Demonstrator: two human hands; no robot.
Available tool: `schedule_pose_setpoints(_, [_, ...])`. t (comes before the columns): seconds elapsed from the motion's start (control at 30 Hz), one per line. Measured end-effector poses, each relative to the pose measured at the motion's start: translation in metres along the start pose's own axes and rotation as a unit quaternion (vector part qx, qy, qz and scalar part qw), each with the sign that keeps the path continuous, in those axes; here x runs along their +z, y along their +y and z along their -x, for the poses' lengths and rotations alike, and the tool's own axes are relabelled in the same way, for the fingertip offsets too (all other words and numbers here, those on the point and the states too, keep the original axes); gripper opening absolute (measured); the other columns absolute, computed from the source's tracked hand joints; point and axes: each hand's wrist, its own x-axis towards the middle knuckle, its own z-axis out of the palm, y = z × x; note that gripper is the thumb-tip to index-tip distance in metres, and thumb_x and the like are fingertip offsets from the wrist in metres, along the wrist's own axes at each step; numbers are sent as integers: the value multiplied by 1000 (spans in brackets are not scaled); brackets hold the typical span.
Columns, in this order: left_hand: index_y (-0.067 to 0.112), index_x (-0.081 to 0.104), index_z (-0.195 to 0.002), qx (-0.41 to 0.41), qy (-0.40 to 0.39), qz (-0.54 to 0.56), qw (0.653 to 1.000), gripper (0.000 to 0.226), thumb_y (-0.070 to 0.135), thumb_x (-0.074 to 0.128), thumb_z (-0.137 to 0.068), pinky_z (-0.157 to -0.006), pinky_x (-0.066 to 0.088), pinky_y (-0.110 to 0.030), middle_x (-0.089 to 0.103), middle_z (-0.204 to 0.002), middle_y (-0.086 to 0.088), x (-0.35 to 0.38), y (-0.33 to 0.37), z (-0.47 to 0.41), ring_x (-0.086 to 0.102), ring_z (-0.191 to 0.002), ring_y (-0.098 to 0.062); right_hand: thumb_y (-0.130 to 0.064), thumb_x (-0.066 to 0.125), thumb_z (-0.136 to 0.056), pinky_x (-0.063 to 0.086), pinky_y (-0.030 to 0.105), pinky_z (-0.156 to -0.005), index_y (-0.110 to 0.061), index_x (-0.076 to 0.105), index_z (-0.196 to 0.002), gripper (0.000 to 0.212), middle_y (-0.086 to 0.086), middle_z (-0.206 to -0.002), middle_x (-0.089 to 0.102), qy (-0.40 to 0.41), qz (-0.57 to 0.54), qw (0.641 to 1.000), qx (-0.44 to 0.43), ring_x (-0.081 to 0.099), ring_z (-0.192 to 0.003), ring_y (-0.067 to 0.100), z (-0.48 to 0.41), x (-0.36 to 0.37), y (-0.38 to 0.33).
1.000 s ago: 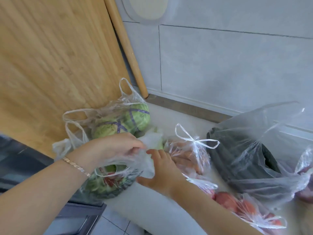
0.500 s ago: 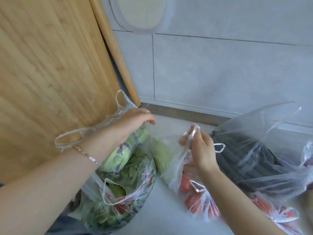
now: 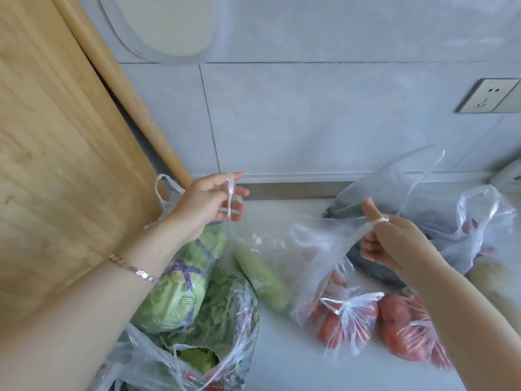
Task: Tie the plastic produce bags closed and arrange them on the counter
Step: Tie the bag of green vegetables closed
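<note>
Thin, slippery produce bag [image 3: 293, 258], light but for its pale green gourd [image 3: 262, 277], sits mid-counter. One handle loops the left hand [image 3: 205, 201]'s straight fingers; the right hand [image 3: 394, 244] pinches the other. Best gripped by those handles.

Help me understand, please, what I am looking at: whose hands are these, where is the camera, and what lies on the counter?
There is no machine here: these are a person's two bare hands, filmed by a wide-angle camera worn on their head and looking down at a kitchen counter. The left hand has one handle of a clear bag looped over its outstretched fingers; the right hand grips the other handle. A pale green vegetable lies inside that bag. Around it lie a cabbage bag, a bag of leafy greens, a knotted bag of red produce and a bag of dark vegetables.
</note>
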Motion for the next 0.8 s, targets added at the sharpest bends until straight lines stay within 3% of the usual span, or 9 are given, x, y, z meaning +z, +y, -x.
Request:
schedule_pose_setpoints(0.1, [20,55,-122,9,-73,-58,996,40,-6,43,-93,-47,54,-23,65,-101,1,3,-6,11,63,-50,-7,-44,65,-67,59,26,-68,-10,60,-87,40,8,-72,66,-40,-61,996,-47,65,-66,16,6,5,0])
schedule_pose_setpoints(0.2, [29,53,-117,-7,-134,-101,986,48,-10,45,-90,-47,55,-22,62,-108,6,17,-14,25,65,-55,-8,-33,70,-53,60,28,-73,-14,59,-93,46,6,-71,72,-110,-110,986,-68,69,-68,16,10,17,1])
schedule_pose_setpoints(0.27, [24,52,-124,-5,-172,-133,976,54,-15,44,-88,-51,55,-21,62,-99,-3,28,-23,32,66,-61,-5,-28,74,-50,58,34,-83,-19,58,-99,53,9,-84,74,-184,-82,977,-64,71,-82,24,17,28,4])
schedule_pose_setpoints(0.33, [21,49,-130,12,-210,-157,965,59,-18,44,-86,-53,54,-18,60,-83,-12,42,-31,37,62,-57,-3,-28,82,-49,53,35,-92,-26,54,-110,68,9,-99,71,-245,19,966,-78,69,-93,22,21,39,8])
schedule_pose_setpoints(0.43, [26,54,-122,16,-227,-186,956,59,-16,45,-82,-53,55,-23,60,-77,-3,63,-38,38,58,-55,-3,-21,86,-50,50,37,-97,-29,47,-118,79,11,-104,70,-279,28,957,-73,67,-95,20,21,48,11])
schedule_pose_setpoints(0.5, [29,54,-113,-13,-229,-182,956,54,-13,46,-80,-51,54,-25,61,-79,4,72,-38,37,61,-63,-8,-16,79,-51,50,38,-97,-27,46,-118,75,12,-93,70,-288,11,955,-73,63,-90,25,20,50,10])
schedule_pose_setpoints(0.6, [34,54,-102,-43,-256,-141,955,53,-13,53,-80,-51,53,-22,63,-77,6,75,-40,34,64,-70,-11,-1,76,-63,53,32,-77,-21,47,-116,65,1,-70,71,-339,-34,939,-51,54,-81,28,18,46,7])
schedule_pose_setpoints(0.7, [36,51,-107,-43,-280,-136,949,58,-14,57,-79,-54,53,-21,61,-91,0,77,-42,29,63,-85,-17,9,65,-77,50,31,-69,-19,49,-115,49,-4,-71,70,-363,-43,930,-29,60,-70,20,13,39,4])
schedule_pose_setpoints(0.8, [36,51,-103,-34,-284,-118,951,56,-15,57,-80,-55,51,-19,58,-89,-4,80,-41,24,58,-77,-16,6,66,-79,46,33,-71,-18,49,-122,52,-2,-73,66,-356,-32,933,-36,55,-76,23,7,38,1])
